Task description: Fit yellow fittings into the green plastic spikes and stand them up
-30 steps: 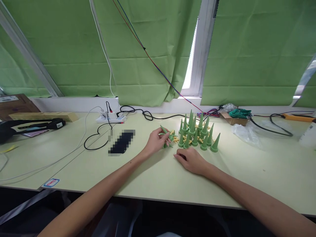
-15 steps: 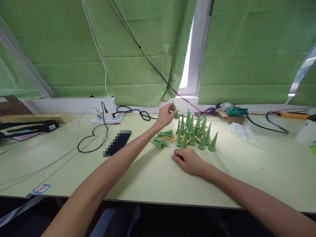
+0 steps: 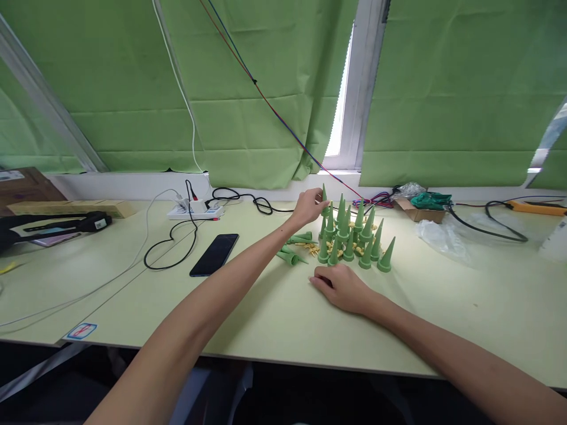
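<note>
My left hand (image 3: 310,206) reaches to the back left of a cluster of upright green cones (image 3: 343,227), its fingers closed on one green cone (image 3: 325,199) that points up. Small yellow pieces (image 3: 312,249) lie among the cone bases and to their left. Several more green cones (image 3: 290,255) rest on their sides at the left of the cluster. In front of the standing cones, my right hand (image 3: 339,286) lies on the table with its fingers curled; whether anything is inside them is hidden.
A phone (image 3: 215,255) lies left of my left forearm. Behind it are a power strip (image 3: 195,211) and black cables (image 3: 261,205). At the back right stand a small cardboard box (image 3: 420,211) and clear plastic bags (image 3: 440,237). The table's front edge (image 3: 310,365) runs below my arms.
My left hand has moved slightly right with the green cone, bringing it down beside the standing cones at the back left. My right hand stays in place. The view has shifted a little.
</note>
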`<state>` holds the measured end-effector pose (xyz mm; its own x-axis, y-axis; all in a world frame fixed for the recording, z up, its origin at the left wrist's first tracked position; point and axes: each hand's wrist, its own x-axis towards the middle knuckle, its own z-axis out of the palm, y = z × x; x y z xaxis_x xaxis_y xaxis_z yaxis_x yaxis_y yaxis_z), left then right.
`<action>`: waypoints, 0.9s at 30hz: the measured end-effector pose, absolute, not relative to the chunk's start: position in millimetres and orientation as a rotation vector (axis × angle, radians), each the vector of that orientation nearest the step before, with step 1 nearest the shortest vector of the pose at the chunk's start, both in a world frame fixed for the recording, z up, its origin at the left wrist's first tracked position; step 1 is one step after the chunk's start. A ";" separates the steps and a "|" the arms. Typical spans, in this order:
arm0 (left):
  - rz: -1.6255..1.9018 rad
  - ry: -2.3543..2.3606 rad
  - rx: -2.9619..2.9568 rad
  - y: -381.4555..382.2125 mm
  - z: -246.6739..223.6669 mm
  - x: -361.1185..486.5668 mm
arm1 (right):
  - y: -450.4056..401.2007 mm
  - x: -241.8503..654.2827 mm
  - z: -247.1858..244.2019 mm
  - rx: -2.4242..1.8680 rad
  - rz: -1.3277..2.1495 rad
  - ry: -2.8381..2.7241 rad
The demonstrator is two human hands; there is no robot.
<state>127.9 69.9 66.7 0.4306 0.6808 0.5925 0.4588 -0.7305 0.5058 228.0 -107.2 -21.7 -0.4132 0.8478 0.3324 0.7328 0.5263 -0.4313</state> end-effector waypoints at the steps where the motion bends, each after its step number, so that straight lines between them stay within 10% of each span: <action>1: 1.177 0.989 2.422 68.6 65.8 128.2 | -107.2 227.9 -21.4 -1.282 0.302 -2.254; 27: 1.118 1.100 2.445 62.7 61.2 130.7 | -109.1 227.5 -18.0 -1.308 0.297 -2.260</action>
